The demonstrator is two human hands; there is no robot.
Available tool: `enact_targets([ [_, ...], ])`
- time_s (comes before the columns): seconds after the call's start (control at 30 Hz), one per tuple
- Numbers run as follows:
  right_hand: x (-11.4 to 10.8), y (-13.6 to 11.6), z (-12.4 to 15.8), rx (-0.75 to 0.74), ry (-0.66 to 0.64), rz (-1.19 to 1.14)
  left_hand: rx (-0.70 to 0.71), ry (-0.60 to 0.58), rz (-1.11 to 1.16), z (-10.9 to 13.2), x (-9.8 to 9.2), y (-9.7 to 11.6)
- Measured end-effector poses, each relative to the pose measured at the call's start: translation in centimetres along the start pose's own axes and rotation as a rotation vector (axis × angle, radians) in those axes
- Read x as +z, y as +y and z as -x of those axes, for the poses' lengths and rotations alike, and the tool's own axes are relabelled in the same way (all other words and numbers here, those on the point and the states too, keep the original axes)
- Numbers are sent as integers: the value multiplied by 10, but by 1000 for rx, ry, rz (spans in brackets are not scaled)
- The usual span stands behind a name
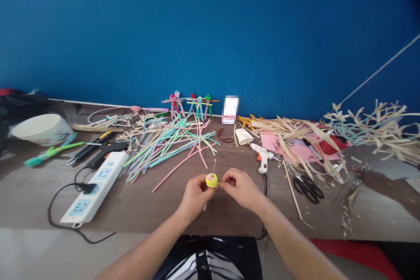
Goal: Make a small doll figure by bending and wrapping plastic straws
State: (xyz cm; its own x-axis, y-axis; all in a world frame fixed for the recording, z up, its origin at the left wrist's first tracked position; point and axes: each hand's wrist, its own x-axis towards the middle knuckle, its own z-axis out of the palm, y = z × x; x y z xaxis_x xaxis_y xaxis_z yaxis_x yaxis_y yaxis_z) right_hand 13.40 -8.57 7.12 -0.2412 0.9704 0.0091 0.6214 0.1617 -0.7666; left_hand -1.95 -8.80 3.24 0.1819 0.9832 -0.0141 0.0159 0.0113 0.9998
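Observation:
Near the front middle of the table, my left hand point(196, 197) grips a small yellow coil of pipe cleaner point(211, 180) with pink showing in its centre. A thin wire-like end sticks up above the coil, and a short pale pink piece shows below my left hand. Just to the right, my right hand point(241, 188) is closed in a pinch, apparently on the loose end of the same yellow pipe cleaner. My fingertips partly hide that end. Beyond both hands lies a spread of pastel pipe cleaners point(170, 140).
A white power strip point(96, 188) with a black plug lies left, near a black glue gun point(106, 154) and a white bowl point(42, 129). Pipe-cleaner figures point(199, 107) stand along the blue wall. To the right are a white glue gun point(261, 156), black scissors point(307, 188) and dried strips point(295, 129).

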Motion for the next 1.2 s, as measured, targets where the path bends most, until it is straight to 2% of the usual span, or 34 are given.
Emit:
enact_targets([
  [0.17, -2, 2, -4, 117, -138, -263, 59, -80, -172, -1, -9, 6],
  [0.37, 3, 4, -4, 143, -143, -383, 149, -126, -190, -6, -14, 16],
  [0.53, 3, 4, -4, 215, -194, -477, 117, -185, -156, -9, -17, 19],
  [0.7, 0, 0, -6, 259, -220, -616, 174, -248, -172, -11, -20, 21],
  [0.93, -3, -9, -11, 341, -247, -832, 226, -267, -152, -17, -22, 21],
  [1.2, 4, -5, -11, 438, -262, -966, 188, -228, -133, -15, -20, 20],
])
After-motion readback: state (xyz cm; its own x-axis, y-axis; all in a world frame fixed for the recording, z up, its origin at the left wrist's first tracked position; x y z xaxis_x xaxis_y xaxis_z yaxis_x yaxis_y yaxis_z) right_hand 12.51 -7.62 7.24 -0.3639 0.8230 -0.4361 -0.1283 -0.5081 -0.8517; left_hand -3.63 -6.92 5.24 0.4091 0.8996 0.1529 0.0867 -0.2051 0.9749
